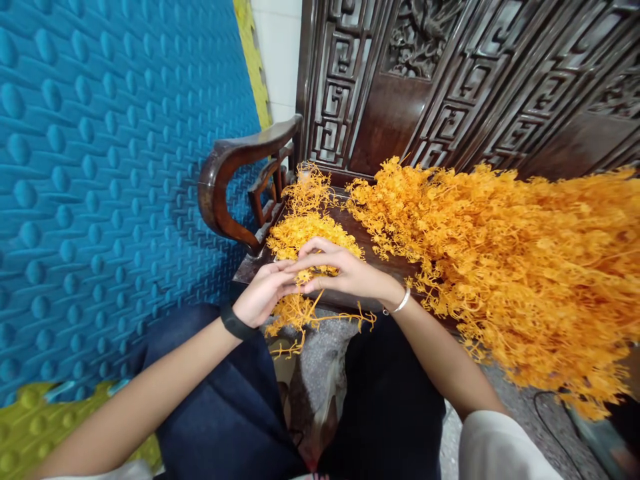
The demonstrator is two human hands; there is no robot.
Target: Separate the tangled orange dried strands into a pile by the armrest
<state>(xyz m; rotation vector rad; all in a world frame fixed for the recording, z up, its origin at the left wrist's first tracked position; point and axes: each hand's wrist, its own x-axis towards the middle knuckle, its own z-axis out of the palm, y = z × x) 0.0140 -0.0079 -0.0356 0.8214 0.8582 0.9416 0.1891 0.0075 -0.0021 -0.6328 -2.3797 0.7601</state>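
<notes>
My left hand (266, 290), with a black band at its wrist, is closed around an orange artificial flower sprig (294, 312). My right hand (347, 272), wearing a silver bracelet, meets it from the other side, its fingers bent over the same sprig. Fingertips of both hands touch or overlap, which hides just where each one pinches. Thin orange stems hang below the hands, above the gap between my knees. Just beyond the fingers, a small heap of yellow-orange artificial flowers (313, 230) lies on the dark wooden bench seat (367, 233).
To the right, a large pile of orange artificial flowers (520, 247) covers much of the bench. A curved wooden armrest (220, 180) rises at the left, and a carved backrest (390, 120) stands behind. Blue foam matting (110, 167) lies left of the bench.
</notes>
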